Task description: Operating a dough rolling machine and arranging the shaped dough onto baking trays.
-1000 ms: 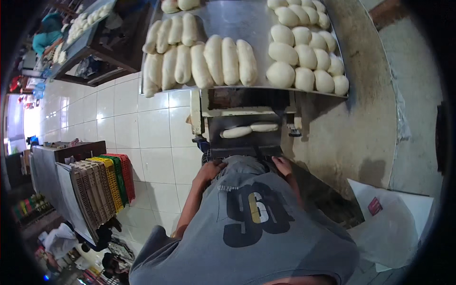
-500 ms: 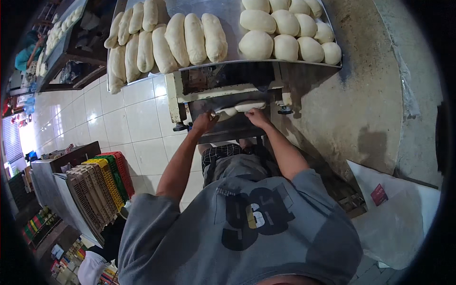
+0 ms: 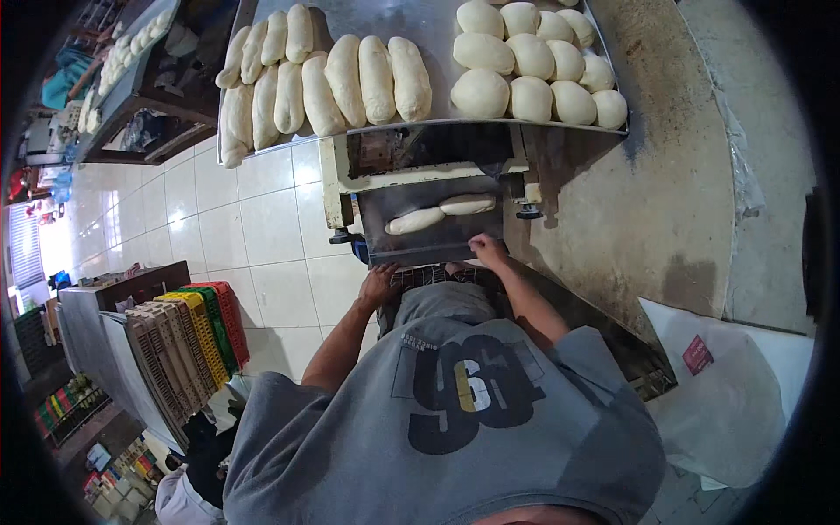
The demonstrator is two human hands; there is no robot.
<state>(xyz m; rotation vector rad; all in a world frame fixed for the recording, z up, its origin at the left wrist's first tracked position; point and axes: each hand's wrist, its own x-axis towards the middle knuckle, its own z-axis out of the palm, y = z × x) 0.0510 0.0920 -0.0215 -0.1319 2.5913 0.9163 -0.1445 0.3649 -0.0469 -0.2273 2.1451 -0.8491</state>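
Two long pieces of dough lie end to end on the dark metal tray of a machine: the left dough piece (image 3: 415, 220) and the right dough piece (image 3: 467, 205). My left hand (image 3: 379, 284) is at the tray's near left corner, fingers against the edge, holding no dough. Over the near right part of the dark tray (image 3: 429, 248) is my right hand (image 3: 487, 250), its fingers curled together with nothing visible in them. Both hands are apart from the dough.
Above the machine, a metal sheet (image 3: 442, 128) carries several dough logs (image 3: 376, 79) at left and several dough balls (image 3: 481, 94) at right. Stacked plastic crates (image 3: 197, 328) stand at left. Farther back left is another table with dough. White sheeting (image 3: 726, 394) lies at right.
Both hands have let go of the dough pieces and drawn back toward me. The two pieces now lie on the tray by themselves. The view has shifted slightly.
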